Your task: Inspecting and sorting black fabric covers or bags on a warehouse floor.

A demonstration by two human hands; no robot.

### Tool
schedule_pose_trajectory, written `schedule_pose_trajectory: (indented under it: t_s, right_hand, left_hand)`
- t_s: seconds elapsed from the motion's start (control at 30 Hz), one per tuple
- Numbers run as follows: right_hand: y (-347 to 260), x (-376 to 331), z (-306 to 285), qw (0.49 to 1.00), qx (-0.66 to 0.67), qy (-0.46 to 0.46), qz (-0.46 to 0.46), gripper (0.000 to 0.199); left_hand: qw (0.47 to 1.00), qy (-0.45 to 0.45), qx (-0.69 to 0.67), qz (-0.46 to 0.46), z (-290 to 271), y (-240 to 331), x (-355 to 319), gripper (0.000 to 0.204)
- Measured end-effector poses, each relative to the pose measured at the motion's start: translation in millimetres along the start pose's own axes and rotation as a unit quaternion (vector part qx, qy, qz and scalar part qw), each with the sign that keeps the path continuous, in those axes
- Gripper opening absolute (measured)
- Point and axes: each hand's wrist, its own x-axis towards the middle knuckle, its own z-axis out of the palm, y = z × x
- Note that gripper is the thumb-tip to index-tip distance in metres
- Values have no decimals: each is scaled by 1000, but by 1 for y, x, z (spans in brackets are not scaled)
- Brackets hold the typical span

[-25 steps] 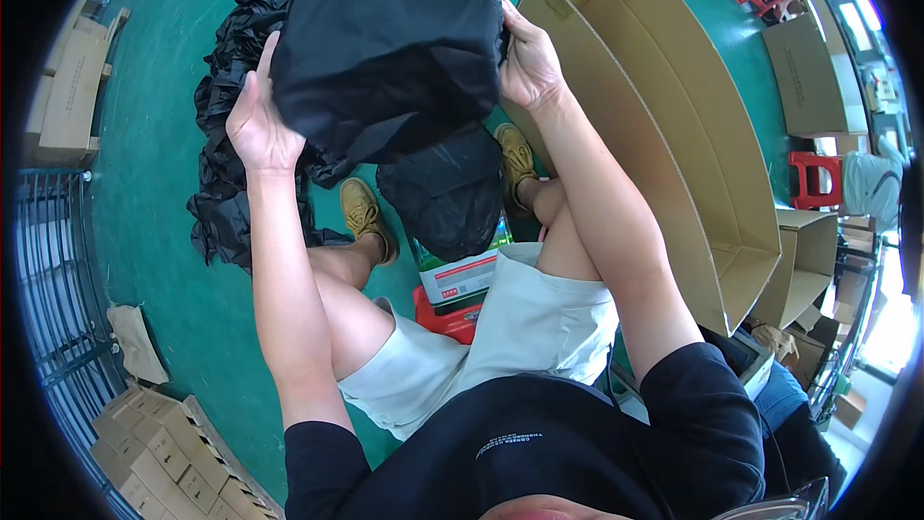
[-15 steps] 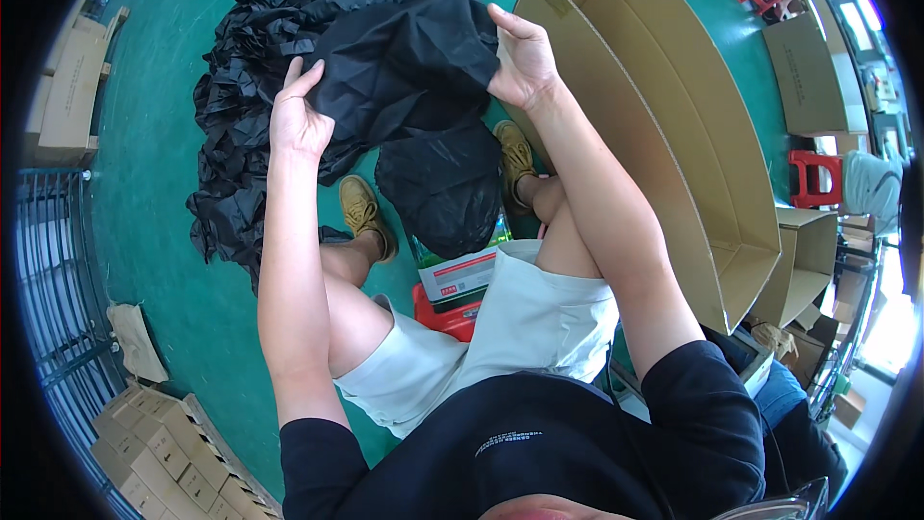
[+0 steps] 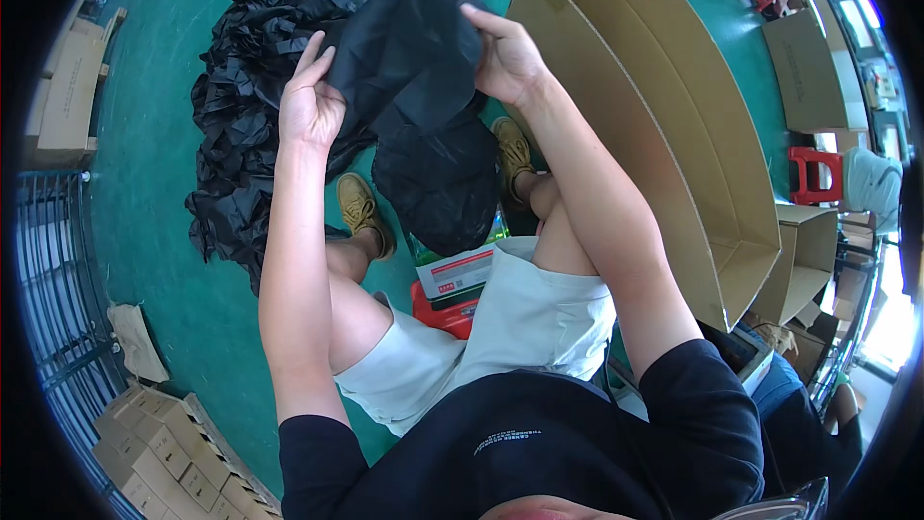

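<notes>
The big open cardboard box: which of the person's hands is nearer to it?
Right. The right hand grips black fabric just beside the cardboard box; the left hand is beyond the fabric.

Plain black fabric piece (image 3: pixel 409 48) over a glossy black heap (image 3: pixel 250 125) at upper left; teal-green floor (image 3: pixel 154 260); tan-brown cardboard box (image 3: pixel 674 135) at upper right; mustard-yellow shoes (image 3: pixel 364 212); white shorts (image 3: pixel 520 327); red stool (image 3: pixel 816 173).

There is one camera, up on the person's head. It looks straight down, close over the arms, lap and green floor (image 3: pixel 154 260). The picture is round, and straight edges bend near its rim.
</notes>
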Motion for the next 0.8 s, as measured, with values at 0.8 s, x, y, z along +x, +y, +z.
schedule_pose_trajectory:
  t_s: [0.8]
  right_hand:
    - [61,43,-116,927,-165,336,-4,35]
  left_hand:
    - [957,174,232,2,-81,-88,55,51]
